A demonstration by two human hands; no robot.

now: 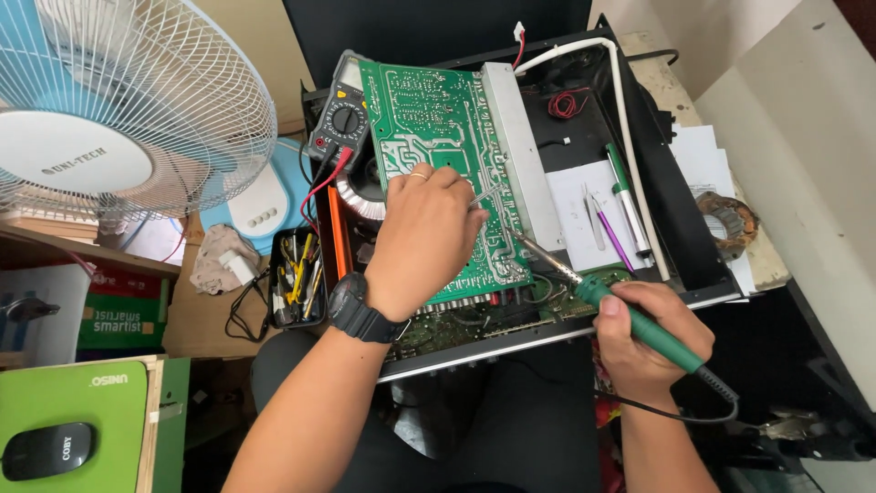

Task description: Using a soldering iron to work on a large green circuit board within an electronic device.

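Left hand (422, 239) resting on a green circuit board (438, 137), pinching what looks like a thin wire of solder (484, 194). Right hand (650, 340) gripping a green-handled soldering iron (630, 315), tip on the board's solder side. Board tilted up inside an open black chassis (680, 237). Multimeter (342, 114) just beside the board; fan (119, 100) at far left.

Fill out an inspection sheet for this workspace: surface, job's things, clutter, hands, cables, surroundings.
Surface: black metal chassis on the lap.
Job's things: green circuit board; green-handled soldering iron, tip at the board.
Clutter: pens and tweezers on paper; tool tray.
Hands: left hand on the board, pinching thin wire; right hand grips the iron.
Cables: multimeter leads; white tube.
Surroundings: fan, computer mouse.
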